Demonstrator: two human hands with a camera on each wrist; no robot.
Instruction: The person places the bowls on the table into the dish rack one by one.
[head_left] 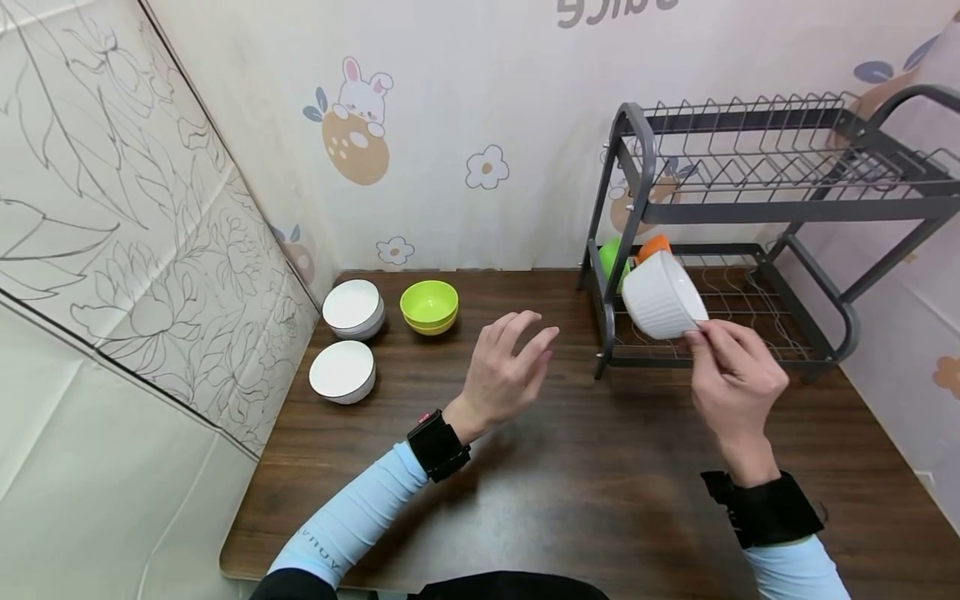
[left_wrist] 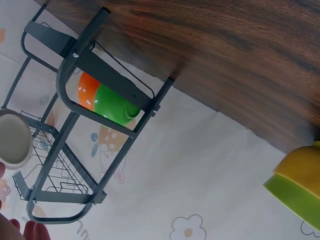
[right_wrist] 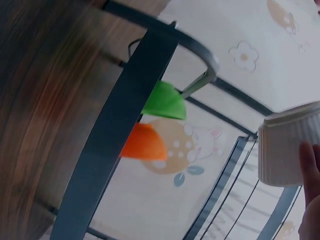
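Observation:
My right hand (head_left: 738,379) pinches a white ribbed bowl (head_left: 660,298) by its rim, thumb and fingers at the lower right edge. The bowl tilts on its side in front of the dish rack's lower tier, its opening turned to the right. In the right wrist view the ribbed wall (right_wrist: 282,150) shows beside the fingers. My left hand (head_left: 506,367) hovers over the middle of the table with loosely bent, spread fingers and nothing in them. Behind the held bowl, a green bowl (left_wrist: 112,105) and an orange bowl (left_wrist: 88,90) stand in the lower tier, partly hidden.
A two-tier dark metal dish rack (head_left: 787,212) stands at the back right of the wooden table (head_left: 570,492). At the back left are stacked white bowls (head_left: 352,307), another white bowl (head_left: 342,372) in front, and a lime-green bowl (head_left: 429,304) stacked on a yellow one.

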